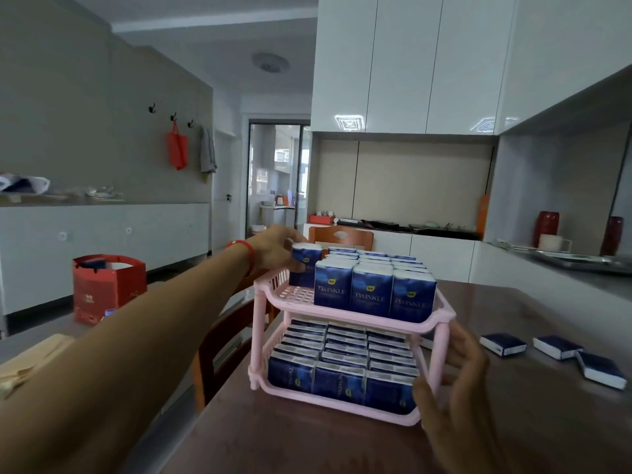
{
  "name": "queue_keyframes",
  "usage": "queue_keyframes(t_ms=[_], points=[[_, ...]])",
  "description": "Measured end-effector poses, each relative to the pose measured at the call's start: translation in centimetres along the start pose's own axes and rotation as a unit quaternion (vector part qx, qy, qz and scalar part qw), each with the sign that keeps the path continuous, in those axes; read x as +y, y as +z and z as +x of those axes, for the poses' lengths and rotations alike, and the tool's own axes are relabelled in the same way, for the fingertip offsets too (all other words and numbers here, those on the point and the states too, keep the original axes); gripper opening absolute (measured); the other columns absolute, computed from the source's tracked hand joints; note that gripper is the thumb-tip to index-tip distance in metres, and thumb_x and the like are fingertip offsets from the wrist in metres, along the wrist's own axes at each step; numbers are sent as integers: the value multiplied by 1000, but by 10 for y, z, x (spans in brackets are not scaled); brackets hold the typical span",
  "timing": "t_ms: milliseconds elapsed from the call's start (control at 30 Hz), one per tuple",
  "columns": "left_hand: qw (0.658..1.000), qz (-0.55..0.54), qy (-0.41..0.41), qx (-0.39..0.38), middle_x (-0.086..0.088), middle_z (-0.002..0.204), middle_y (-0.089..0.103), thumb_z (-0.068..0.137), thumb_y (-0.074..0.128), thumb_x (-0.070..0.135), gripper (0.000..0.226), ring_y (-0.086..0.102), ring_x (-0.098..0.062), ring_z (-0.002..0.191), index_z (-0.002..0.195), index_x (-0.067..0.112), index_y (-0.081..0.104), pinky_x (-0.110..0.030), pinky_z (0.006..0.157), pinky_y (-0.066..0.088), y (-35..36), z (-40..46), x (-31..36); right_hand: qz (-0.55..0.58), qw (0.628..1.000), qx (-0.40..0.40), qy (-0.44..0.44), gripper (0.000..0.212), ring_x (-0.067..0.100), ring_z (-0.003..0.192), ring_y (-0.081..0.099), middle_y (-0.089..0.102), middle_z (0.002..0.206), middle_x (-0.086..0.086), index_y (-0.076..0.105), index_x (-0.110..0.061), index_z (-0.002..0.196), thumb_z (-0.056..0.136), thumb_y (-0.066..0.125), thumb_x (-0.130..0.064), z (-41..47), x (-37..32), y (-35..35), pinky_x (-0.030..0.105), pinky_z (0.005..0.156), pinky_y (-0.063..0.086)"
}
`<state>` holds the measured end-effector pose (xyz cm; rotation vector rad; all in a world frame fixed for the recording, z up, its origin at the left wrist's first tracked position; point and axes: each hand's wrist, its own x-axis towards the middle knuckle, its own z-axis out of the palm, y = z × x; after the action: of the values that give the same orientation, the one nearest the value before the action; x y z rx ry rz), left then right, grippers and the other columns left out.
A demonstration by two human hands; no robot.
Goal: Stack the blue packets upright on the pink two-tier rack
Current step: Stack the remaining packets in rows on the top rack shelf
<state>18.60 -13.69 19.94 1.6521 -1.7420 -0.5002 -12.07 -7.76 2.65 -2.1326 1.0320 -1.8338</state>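
Three packets (554, 357) lie flat on the bench (513, 422), waiting. Your left hand (273, 248) pinches one packet (305, 265) upright, lowering it into the gap on the rack's (441, 336) top tier; your right hand (458, 381), fingers loosely spread, steadies the rack's corner post.

The single head-worn camera (wide-angle) faces forward and slightly down, close above the table (342, 449) and pink rack (441, 318).

The rack's (345, 316) top shelf has open room only at its left; packets (372, 289) fill the rest.
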Motion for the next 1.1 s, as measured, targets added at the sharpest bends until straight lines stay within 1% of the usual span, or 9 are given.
queue_keyframes(t_ms=[233, 467, 567, 667, 800, 867, 933, 1033, 1100], points=[[999, 16, 36, -2, -4, 117, 70, 85, 74, 10, 45, 65, -23, 107, 127, 17, 60, -38, 89, 54, 2, 8, -2, 9, 1000, -3, -13, 82, -17, 113, 48, 44, 128, -22, 28, -36, 138, 69, 66, -14, 0, 3, 1, 20, 80, 47], [998, 6, 56, -15, -4, 126, 67, 87, 72, 8, 46, 60, -24, 120, 131, 15, 59, -41, 97, 53, 14, 10, -12, 9, 1000, -1, -10, 81, -17, 111, 49, 45, 133, -3, 29, -34, 138, 69, 66, -14, -1, 2, 1, 19, 80, 48], [998, -20, 41, -33, -5, 133, 62, 87, 71, 6, 54, 57, -24, 123, 137, 17, 52, -43, 99, 52, 13, 10, -14, 12, 1000, -2, -16, 82, -17, 111, 48, 44, 132, -7, 28, -31, 140, 71, 68, -10, -2, 3, 0, 19, 80, 47], [998, -18, 23, -61, -5, 139, 57, 87, 72, 4, 66, 54, -26, 127, 144, 20, 43, -44, 101, 52, 11, 10, -15, 1, 1000, -10, -13, 93, -16, 112, 49, 43, 132, -6, 28, -27, 142, 72, 75, 11, -3, 6, 0, 17, 79, 46], [998, -26, 18, -59, -6, 154, 42, 87, 71, 3, 84, 41, -30, 141, 155, 22, 27, -47, 108, 43, 8, 4, -11, 0, 1000, -7, -2, 90, -16, 111, 50, 45, 133, 0, 27, -32, 139, 74, 74, 9, -4, 4, 0, 12, 76, 47], [999, -43, 23, -14, -6, 156, 40, 87, 69, 2, 82, 39, -30, 142, 155, 23, 28, -47, 109, 41, 5, -7, -3, 8, 1000, -10, 11, 92, -17, 109, 50, 44, 132, -3, 26, -39, 137, 76, 72, 12, -5, 1, 0, 6, 72, 47], [992, -27, 59, 108, -6, 146, 49, 86, 67, 1, 69, 46, -27, 135, 146, 22, 42, -43, 106, 46, 3, -23, 7, 13, 1000, -6, 22, 90, -18, 109, 50, 43, 130, -7, 25, -44, 134, 79, 70, 11, -5, -3, -1, 4, 72, 47], [920, -10, 154, 361, 3, 106, 61, 85, 59, -7, 34, 58, -8, 100, 108, 18, 58, -22, 86, 52, 16, -68, 29, 24, 999, -13, 35, 83, -15, 109, 50, 44, 124, -20, 22, -39, 135, 84, 65, 10, -6, -7, -3, 2, 77, 48], [878, -49, 236, 413, 4, 88, 56, 82, 55, -10, 27, 55, -5, 82, 92, 15, 53, -14, 74, 48, 44, -114, 52, 29, 999, -19, 39, 71, -12, 109, 52, 42, 124, -25, 23, -31, 135, 88, 61, 7, -5, -12, -6, 3, 81, 46]])
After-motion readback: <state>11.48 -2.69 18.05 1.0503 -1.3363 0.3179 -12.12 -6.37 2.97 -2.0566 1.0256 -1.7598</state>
